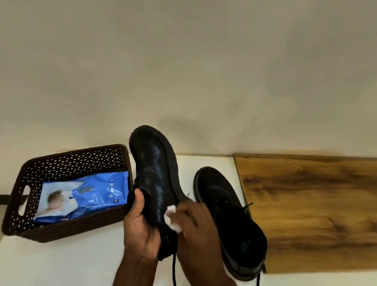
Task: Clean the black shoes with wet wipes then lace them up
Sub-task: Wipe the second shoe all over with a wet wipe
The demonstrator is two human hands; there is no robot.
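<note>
Left hand [138,227] has its grip wrapped round the collar of one black leather lace-up shoe [155,169], held up toe-away above the white bench [57,273]. Right hand [199,230] pinches a white wet wipe [172,218] against its side. Second black shoe [227,215] sits just right.

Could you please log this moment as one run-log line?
left hand grips raised shoe | right hand rubs wipe on it | second shoe on table

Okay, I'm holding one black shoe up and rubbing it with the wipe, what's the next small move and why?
Probably slide the white wet wipe forward toward the toe of the raised black leather shoe. Your right hand presses it low on the side near the heel, while your left hand grips the collar; the toe looks unreached.
</note>
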